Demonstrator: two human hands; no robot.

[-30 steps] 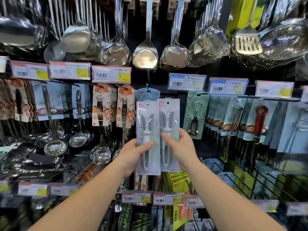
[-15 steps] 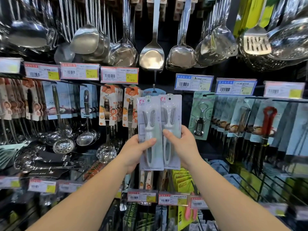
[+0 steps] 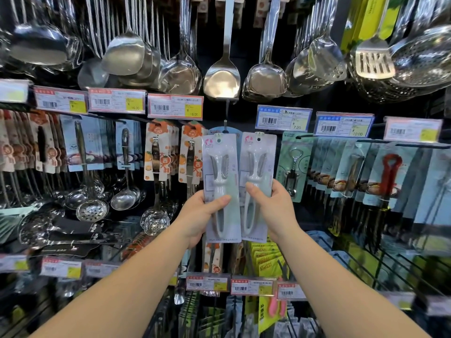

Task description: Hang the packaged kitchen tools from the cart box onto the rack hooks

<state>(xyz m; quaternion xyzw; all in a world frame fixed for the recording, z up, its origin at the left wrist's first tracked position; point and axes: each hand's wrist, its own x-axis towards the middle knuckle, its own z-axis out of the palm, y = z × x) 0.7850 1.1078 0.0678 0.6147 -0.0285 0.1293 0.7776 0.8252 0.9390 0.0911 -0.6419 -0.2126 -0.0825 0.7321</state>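
I hold two identical pale carded peelers upright, side by side, in front of the rack. My left hand (image 3: 202, 215) grips the left peeler pack (image 3: 220, 172) at its lower half. My right hand (image 3: 272, 206) grips the right peeler pack (image 3: 258, 162) the same way. Each card has a hang hole at its top. A dark rack hook (image 3: 225, 124) pokes out just above and between the two cards, with a light blue card (image 3: 217, 130) hanging behind them. The cart box is out of view.
Steel ladles and spatulas (image 3: 222, 76) hang in the top row. Price labels (image 3: 175, 108) line the rails. Orange carded tools (image 3: 191, 154) hang to the left, a corkscrew pack (image 3: 294, 167) to the right. Yellow packs (image 3: 267, 259) sit below my hands.
Both hands have raised the two peeler packs, so their tops now sit nearer the hook. The packs stay side by side in the same grip.
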